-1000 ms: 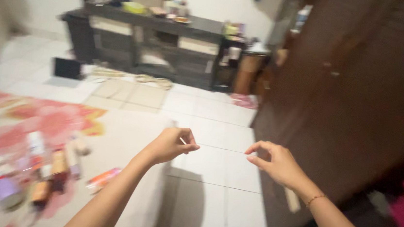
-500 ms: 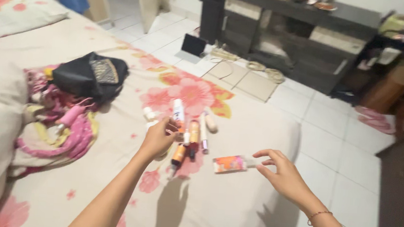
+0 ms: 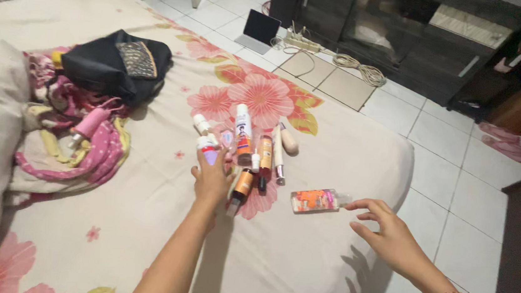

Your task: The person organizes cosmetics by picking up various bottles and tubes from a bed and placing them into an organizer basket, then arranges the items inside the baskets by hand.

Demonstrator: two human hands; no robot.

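Hands reach among toiletries on a floral bed (image 3: 301, 257).
Left hand (image 3: 210, 180) grips a small white-and-purple bottle (image 3: 208, 150); right hand (image 3: 391, 236), open and empty, hovers beside the orange pouch (image 3: 314, 200).

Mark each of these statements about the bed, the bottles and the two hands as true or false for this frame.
1. The left hand rests on a small white bottle among the cosmetics on the bed. True.
2. The right hand grips the orange flat bottle. False: its fingers are spread just beside the bottle's clear cap, not closed on it.
3. A black bag lies on the bed, up and to the left of the cosmetics. True.
4. The bedsheet is plain blue. False: it is cream with pink flowers.
5. A coiled cable lies on the tiled floor by the dark cabinet. True.
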